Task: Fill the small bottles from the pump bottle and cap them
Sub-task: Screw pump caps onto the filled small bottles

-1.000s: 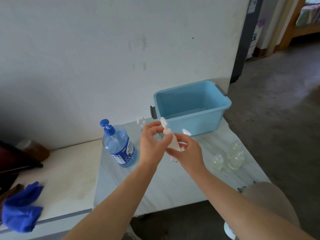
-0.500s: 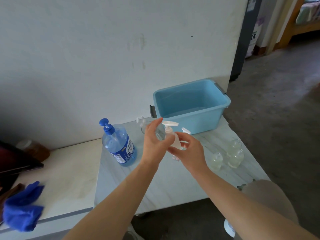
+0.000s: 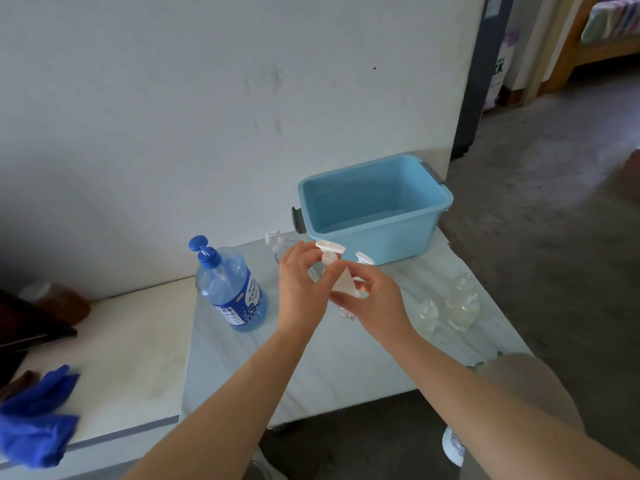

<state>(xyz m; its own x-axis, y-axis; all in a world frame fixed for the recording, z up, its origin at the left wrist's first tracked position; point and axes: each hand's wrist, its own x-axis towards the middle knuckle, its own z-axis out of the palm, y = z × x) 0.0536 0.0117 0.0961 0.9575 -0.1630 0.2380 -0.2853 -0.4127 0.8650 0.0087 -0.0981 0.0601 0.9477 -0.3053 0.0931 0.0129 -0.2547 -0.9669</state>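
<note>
The right hand (image 3: pixel 375 299) grips a small bottle (image 3: pixel 343 285) and the left hand (image 3: pixel 299 289) pinches its white cap (image 3: pixel 329 249), both just above the worktop (image 3: pixel 329 358); the pump bottle (image 3: pixel 232 289) stands left, the spare bottles (image 3: pixel 460 306) right, and a blue tub (image 3: pixel 374 209) far behind

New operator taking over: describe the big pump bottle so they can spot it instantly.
Find the light blue tub against the wall at the back of the table. Left of it, near the table's left edge, stands the pump bottle. It alone is large, with a blue pump head, blue label and bluish liquid; the small bottles are clear.
</note>
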